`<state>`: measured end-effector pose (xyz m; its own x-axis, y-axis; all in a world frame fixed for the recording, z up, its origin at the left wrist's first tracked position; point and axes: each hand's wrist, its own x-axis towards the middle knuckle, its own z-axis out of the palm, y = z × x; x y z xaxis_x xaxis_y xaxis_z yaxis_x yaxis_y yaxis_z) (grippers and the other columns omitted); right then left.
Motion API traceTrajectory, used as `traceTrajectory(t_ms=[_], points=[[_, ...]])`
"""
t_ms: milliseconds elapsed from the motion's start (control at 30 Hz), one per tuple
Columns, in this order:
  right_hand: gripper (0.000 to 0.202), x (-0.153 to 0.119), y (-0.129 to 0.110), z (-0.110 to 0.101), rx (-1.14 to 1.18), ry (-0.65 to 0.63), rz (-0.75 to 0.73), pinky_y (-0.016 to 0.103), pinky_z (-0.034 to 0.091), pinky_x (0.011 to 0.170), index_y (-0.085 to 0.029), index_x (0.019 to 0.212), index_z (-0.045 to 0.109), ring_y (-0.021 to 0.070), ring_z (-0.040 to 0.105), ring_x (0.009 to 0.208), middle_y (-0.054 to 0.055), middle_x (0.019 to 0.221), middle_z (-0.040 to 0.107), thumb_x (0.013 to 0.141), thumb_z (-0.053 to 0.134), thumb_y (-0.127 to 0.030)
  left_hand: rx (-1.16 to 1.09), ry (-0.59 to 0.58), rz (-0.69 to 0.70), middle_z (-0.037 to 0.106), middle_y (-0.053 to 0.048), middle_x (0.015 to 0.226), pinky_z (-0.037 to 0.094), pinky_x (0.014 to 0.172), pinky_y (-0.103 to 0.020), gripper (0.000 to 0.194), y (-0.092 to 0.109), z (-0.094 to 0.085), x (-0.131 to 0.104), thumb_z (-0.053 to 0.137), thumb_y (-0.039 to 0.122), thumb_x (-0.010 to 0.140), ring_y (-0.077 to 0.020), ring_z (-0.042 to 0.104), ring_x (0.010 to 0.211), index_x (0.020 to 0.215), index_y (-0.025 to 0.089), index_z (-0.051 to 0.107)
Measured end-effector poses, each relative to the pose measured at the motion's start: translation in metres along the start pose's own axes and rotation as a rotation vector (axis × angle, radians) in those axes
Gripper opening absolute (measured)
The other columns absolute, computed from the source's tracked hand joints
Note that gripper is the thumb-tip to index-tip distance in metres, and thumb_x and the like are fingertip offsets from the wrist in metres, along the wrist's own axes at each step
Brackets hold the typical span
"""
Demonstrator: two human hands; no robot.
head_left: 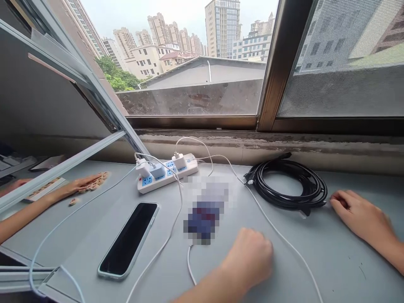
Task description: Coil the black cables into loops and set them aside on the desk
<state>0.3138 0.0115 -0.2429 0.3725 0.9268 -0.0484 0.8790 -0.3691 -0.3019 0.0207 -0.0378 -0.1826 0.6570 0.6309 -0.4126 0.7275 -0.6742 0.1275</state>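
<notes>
My left hand (249,254) rests as a fist on the grey tabletop, back side up, with nothing visible in it. It lies beside a blurred-out phone-like object (203,221) that has a white cable (189,261) at its lower end. At the right, my right hand (362,214) lies loosely curled and closed on the table, with no object showing in it. Just left of its knuckles is a coiled black cable (290,200). A phone (129,240) with a dark screen and pale case lies further left.
A white power strip (167,172) with several plugged-in chargers stands near the window wall. White cables cross the table. Behind a metal frame (94,84) at the left, another person's hand (78,185) touches small round wooden pieces (97,181). The window sill (205,145) borders the back.
</notes>
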Motion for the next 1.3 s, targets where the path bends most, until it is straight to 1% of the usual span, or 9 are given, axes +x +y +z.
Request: traceTrajectory(t_ms=[100,200,367,500,700,900,1033,1167,1300], points=[[0.029,-0.001,-0.003,-0.001,0.001,0.016,-0.064,0.030,0.035,0.060,-0.024,0.078,0.054,0.0197,0.054,0.076,0.002,0.092,0.060,0.083,0.033,-0.043,-0.001,0.011,-0.019,0.064,-0.008,0.075,0.032,0.051,-0.030,0.013,-0.001,0.000,0.000,0.050,0.007,0.075,-0.0217,0.061,0.067,0.076,0.013,0.061],[0.028,-0.001,-0.004,0.002,0.009,0.066,-0.117,0.030,0.035,0.058,-0.023,0.076,0.054,0.0188,0.053,0.073,0.003,0.088,0.059,0.084,0.034,-0.042,0.000,0.018,-0.030,0.065,-0.009,0.076,0.034,0.054,-0.030,0.014,-0.003,-0.001,0.000,0.049,0.006,0.075,-0.0217,0.062,0.068,0.077,0.012,0.062],[0.029,0.001,-0.005,0.009,0.023,0.135,-0.144,0.029,0.033,0.056,-0.021,0.072,0.054,0.0177,0.052,0.069,0.004,0.083,0.059,0.081,0.034,-0.040,0.040,0.022,-0.048,0.065,-0.011,0.076,0.037,0.057,-0.028,0.016,-0.002,-0.005,0.001,0.049,0.007,0.076,-0.0212,0.062,0.068,0.078,0.011,0.064],[0.030,0.001,-0.005,0.010,0.018,0.141,-0.162,0.028,0.034,0.055,-0.020,0.072,0.053,0.0170,0.052,0.068,0.004,0.081,0.058,0.082,0.033,-0.041,0.057,0.044,-0.069,0.065,-0.013,0.075,0.038,0.058,-0.029,0.017,0.002,-0.004,0.003,0.049,0.007,0.076,-0.0235,0.063,0.069,0.079,0.010,0.065],[0.031,0.003,-0.004,0.012,0.008,0.131,-0.160,0.030,0.034,0.057,-0.021,0.075,0.054,0.0198,0.055,0.073,0.004,0.084,0.058,0.083,0.032,-0.041,0.059,0.075,-0.070,0.064,-0.014,0.075,0.040,0.059,-0.030,0.017,0.003,0.000,0.004,0.050,0.007,0.076,-0.0246,0.063,0.071,0.081,0.009,0.066],[0.035,0.003,-0.005,0.015,0.060,0.121,-0.193,0.033,0.039,0.058,-0.022,0.072,0.056,0.0230,0.059,0.075,0.005,0.083,0.061,0.080,0.031,-0.046,0.099,0.086,-0.063,0.065,-0.013,0.072,0.038,0.056,-0.030,0.014,0.001,0.006,0.004,0.054,0.011,0.075,-0.0232,0.062,0.066,0.079,0.009,0.067],[0.039,0.010,0.001,0.027,0.100,0.121,-0.220,0.036,0.041,0.061,-0.023,0.069,0.055,0.0247,0.060,0.075,0.006,0.080,0.060,0.079,0.029,-0.051,0.123,0.092,-0.044,0.065,-0.012,0.068,0.033,0.051,-0.029,0.015,-0.002,0.015,0.011,0.056,0.015,0.075,-0.0224,0.060,0.061,0.080,0.009,0.068],[0.038,0.018,0.006,0.037,0.140,0.123,-0.228,0.038,0.042,0.066,-0.025,0.069,0.054,0.0254,0.060,0.076,0.006,0.081,0.060,0.079,0.029,-0.052,0.133,0.052,-0.057,0.065,-0.012,0.068,0.028,0.049,-0.029,0.014,-0.004,0.017,0.016,0.059,0.017,0.073,-0.0224,0.058,0.059,0.081,0.009,0.069],[0.035,0.018,0.003,0.036,0.146,0.155,-0.235,0.038,0.041,0.064,-0.026,0.068,0.053,0.0263,0.060,0.078,0.006,0.080,0.060,0.080,0.031,-0.049,0.115,0.019,-0.081,0.066,-0.014,0.072,0.031,0.050,-0.029,0.016,-0.005,0.016,0.018,0.058,0.015,0.075,-0.0245,0.060,0.064,0.084,0.009,0.069]])
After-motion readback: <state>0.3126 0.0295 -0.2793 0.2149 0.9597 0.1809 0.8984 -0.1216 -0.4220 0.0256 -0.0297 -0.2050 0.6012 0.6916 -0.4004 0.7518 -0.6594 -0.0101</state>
